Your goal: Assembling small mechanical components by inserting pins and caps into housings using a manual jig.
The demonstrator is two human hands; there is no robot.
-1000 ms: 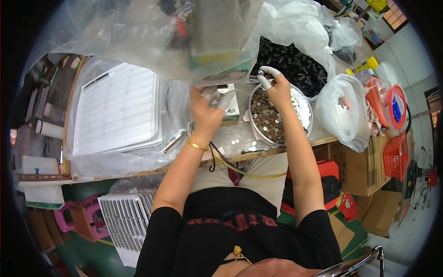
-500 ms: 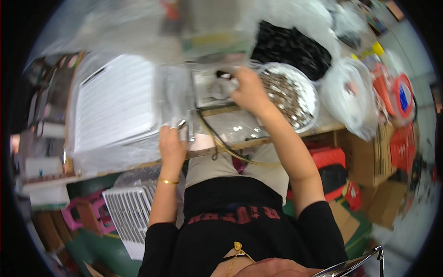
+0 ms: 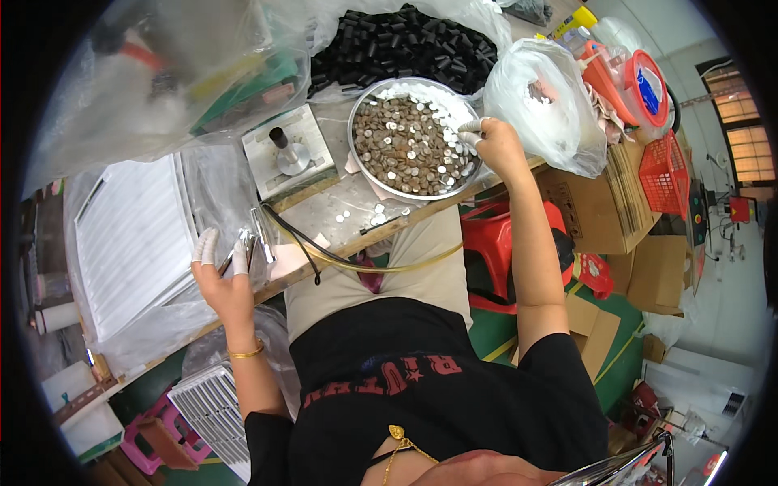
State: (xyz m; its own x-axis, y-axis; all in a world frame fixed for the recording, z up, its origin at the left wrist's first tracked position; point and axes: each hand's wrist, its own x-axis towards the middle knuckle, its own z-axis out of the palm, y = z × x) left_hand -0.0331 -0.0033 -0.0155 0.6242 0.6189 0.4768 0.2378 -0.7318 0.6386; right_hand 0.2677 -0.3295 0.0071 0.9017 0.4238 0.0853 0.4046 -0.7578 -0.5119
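My right hand (image 3: 498, 147), with pale finger covers, reaches to the right rim of a round tray (image 3: 353, 138). The tray holds many small brown and silvery discs (image 3: 401, 146) and a band of white discs (image 3: 442, 104). Its fingertips are drawn together over the white ones; what lies between them is hidden. My left hand (image 3: 224, 279), also with covered fingertips, has its fingers apart beside slim metal tools (image 3: 261, 235) at the bench edge. Between the hands, a metal block (image 3: 304, 130) carries a round metal base (image 3: 293, 159) with a black cylinder (image 3: 279, 138) upright on it.
Black cylinders (image 3: 405, 49) fill a bag behind the tray. White ribbed panels (image 3: 134, 243) in plastic film lie left. A clear bag (image 3: 539, 105) and red basket (image 3: 666, 174) are at right. A black cord and yellowish hose (image 3: 381, 266) hang along the bench edge (image 3: 389, 231).
My right hand has left the metal block and moved right to the tray. A black cylinder now shows standing on the block. My left hand's fingers have spread, and the view has shifted.
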